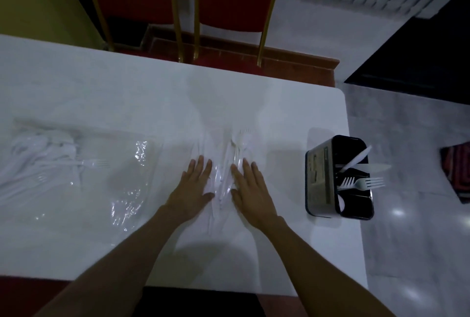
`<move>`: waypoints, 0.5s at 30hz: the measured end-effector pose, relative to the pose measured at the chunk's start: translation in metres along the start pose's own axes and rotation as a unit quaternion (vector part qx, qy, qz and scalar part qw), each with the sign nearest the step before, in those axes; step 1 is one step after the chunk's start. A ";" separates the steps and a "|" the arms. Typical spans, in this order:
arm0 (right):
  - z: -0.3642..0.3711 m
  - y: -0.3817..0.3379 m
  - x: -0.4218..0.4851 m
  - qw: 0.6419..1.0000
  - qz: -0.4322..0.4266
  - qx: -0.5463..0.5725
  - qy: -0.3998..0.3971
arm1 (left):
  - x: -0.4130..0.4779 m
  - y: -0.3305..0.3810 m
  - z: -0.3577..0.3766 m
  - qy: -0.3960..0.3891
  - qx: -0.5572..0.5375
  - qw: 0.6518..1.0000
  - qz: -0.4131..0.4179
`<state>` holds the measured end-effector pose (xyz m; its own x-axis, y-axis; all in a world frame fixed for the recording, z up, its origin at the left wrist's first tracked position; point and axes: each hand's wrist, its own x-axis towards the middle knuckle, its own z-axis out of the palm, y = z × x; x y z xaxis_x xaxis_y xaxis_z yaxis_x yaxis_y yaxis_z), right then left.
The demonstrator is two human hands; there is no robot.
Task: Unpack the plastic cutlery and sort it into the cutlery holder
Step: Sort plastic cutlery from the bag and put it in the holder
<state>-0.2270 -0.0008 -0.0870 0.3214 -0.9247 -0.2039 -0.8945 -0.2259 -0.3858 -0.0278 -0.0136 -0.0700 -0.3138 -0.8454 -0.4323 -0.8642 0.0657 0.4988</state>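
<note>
Looking down through the head camera, the only view on offer, I've got both hands flat on the white table (127,93). The left hand (195,184) and the right hand (250,184) lie either side of a loose heap of white cutlery (230,164). Fingers on both are straight and spread, palms down, gripping nothing. My read is that they're corralling the heap from both sides so the pieces line up and can be picked out by type. The heap is pale on a pale surface and partly glossy, so I can make out fork tines at its far end but can't count pieces. Off to the right, near the table's edge and apart from the right hand, stands the black cutlery holder (340,179). It already has two forks (366,183) in one compartment, tines up and leaning outward. A knife (379,167) and another white handle (356,159) sit in the next section along, so sorting is under way but far from finished. Over on the left lies a clear plastic bag (132,184), with more cutlery (38,159) bunched at its far-left end, waiting its turn. Next I'd say a pinch on one piece from the heap.
</note>
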 end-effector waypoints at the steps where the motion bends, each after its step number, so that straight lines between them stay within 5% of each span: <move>1: -0.003 0.002 0.000 1.000 0.002 0.007 0.004 | 0.001 -0.002 -0.002 -0.002 -0.023 1.000 0.010; 6: -0.018 0.000 0.000 0.974 0.168 0.022 0.151 | -0.015 -0.018 0.002 0.116 -0.066 0.990 0.050; 9: -0.024 -0.007 0.003 0.922 0.328 0.098 0.183 | -0.016 -0.016 0.000 0.259 -0.107 0.958 -0.057; 12: -0.024 -0.007 0.011 0.874 0.417 0.219 0.120 | -0.004 -0.013 -0.008 0.231 -0.174 0.939 -0.185; 15: -0.025 -0.005 0.012 0.855 0.440 0.241 0.131 | 0.001 -0.015 -0.014 0.199 -0.198 0.935 -0.216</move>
<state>-0.2262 -0.0188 -0.0652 -0.5468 -0.7231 -0.4221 -0.5030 0.6867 -0.5248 -0.0096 -0.0229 -0.0681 0.2701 -0.8831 -0.3837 -0.6390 -0.4625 0.6146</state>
